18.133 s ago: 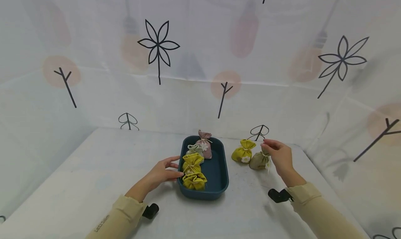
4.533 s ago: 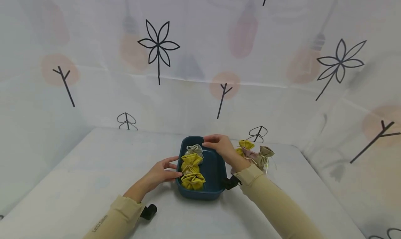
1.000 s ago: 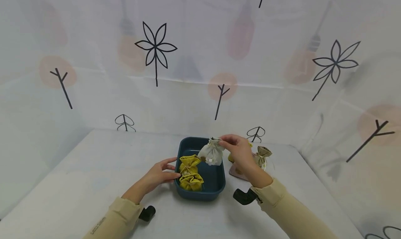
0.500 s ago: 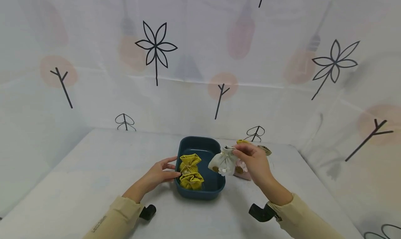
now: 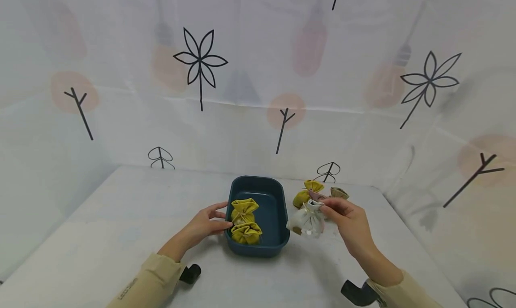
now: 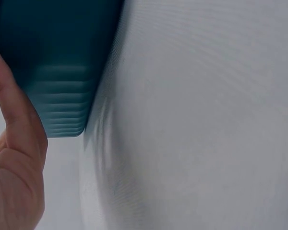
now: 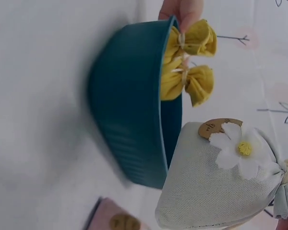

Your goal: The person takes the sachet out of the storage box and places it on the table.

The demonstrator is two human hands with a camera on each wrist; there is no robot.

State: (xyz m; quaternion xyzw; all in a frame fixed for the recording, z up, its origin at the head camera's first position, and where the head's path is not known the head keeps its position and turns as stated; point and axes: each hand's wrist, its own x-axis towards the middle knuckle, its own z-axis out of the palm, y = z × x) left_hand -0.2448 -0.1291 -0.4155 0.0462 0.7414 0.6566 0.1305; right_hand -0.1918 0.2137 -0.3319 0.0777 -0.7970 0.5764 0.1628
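Observation:
My right hand [image 5: 350, 223] pinches a white drawstring pouch [image 5: 307, 222] by its gathered neck and holds it just right of a dark blue rectangular bin [image 5: 258, 250]. In the right wrist view the pouch [image 7: 216, 184] shows a white cloth flower and a brown tag. My left hand [image 5: 204, 224] holds the bin's left side, its thumb at the rim. Two yellow drawstring pouches, a rear one [image 5: 243, 210] and a front one [image 5: 247, 234], sit along the bin's left wall. In the left wrist view the left hand [image 6: 19, 143] lies against the bin wall [image 6: 62, 91].
Behind the white pouch, right of the bin, stand another yellow pouch [image 5: 301, 198], a partly hidden pink pouch [image 5: 316, 195] and an olive pouch [image 5: 338, 193]. A white cloth covers the table [image 5: 121, 236]. A printed curtain [image 5: 242, 133] rises at the back.
Earlier the right hand lifted the white pouch from the bin; it has since carried it right, past the rim. The pink pouch moved from bin to table before that. The left hand stays put.

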